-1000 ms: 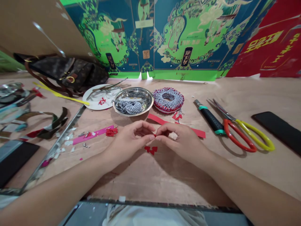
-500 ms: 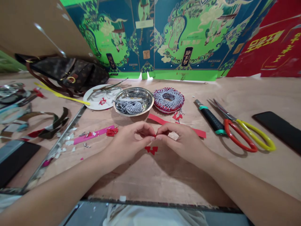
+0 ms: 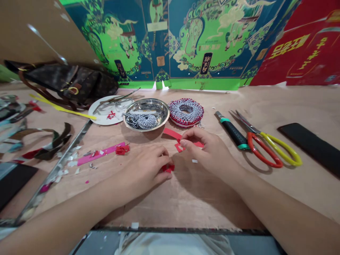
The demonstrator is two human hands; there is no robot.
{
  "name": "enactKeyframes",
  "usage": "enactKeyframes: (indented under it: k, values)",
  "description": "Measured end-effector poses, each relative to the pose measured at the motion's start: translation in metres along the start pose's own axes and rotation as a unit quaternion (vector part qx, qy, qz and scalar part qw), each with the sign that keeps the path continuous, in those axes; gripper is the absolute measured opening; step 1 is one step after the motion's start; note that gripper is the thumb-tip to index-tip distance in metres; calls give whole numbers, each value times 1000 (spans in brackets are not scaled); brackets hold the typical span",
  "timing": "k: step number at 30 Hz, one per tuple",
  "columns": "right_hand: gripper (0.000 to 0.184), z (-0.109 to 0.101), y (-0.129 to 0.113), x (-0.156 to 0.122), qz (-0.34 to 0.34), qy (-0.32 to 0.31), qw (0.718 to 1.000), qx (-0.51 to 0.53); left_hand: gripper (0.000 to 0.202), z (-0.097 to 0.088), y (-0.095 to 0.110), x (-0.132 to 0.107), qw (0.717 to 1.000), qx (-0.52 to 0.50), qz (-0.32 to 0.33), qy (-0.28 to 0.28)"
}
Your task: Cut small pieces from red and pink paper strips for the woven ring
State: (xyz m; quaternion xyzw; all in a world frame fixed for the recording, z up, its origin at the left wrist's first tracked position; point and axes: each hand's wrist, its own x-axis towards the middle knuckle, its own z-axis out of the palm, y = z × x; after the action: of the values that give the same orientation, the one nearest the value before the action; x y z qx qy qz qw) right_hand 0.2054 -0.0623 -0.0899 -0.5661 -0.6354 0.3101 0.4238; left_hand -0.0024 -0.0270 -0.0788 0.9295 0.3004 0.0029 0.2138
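Two bare hands work over a plywood tabletop (image 3: 183, 209), busy with small pieces of cut red paper. Take the space between them as the clock's centre. The left hand (image 3: 145, 170) lies at about seven o'clock, its fingers (image 3: 156, 156) curled closed and pinching a small red paper piece (image 3: 168, 168) at about five past six. The right hand (image 3: 208, 150) is at about three o'clock, its thumb and forefinger (image 3: 186, 140) bent down onto a red paper cut-out (image 3: 180, 148) at one o'clock. I cannot tell whether they grip it.

Under that cut-out runs one red paper strip (image 3: 191, 140). Counting around: one steel bowl (image 3: 162, 122) of twisted black-and-white cord at eleven, one red-and-white woven ring (image 3: 186, 112) at twelve, one utility knife (image 3: 233, 133) at two, one pair of red-and-yellow scissors (image 3: 265, 152) at three, and one pink paper strip (image 3: 101, 154) at nine.
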Motion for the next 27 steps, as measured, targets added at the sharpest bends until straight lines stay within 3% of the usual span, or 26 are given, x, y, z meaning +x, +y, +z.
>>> enactKeyframes:
  k: [8, 17, 27]
  values:
    - [7, 1, 1, 0, -22, -11, 1000, -16, 11, 10, 0, 1, 998, -66, 9, -2]
    - [7, -2, 0, 0, -33, 1, 999, -38, 18, -3, -10, -3, 1000, -2, 22, 0]
    - [8, -1, 0, -1, -30, 1, 999, -32, 15, 1, -9, 1, 999, 10, 37, 1]
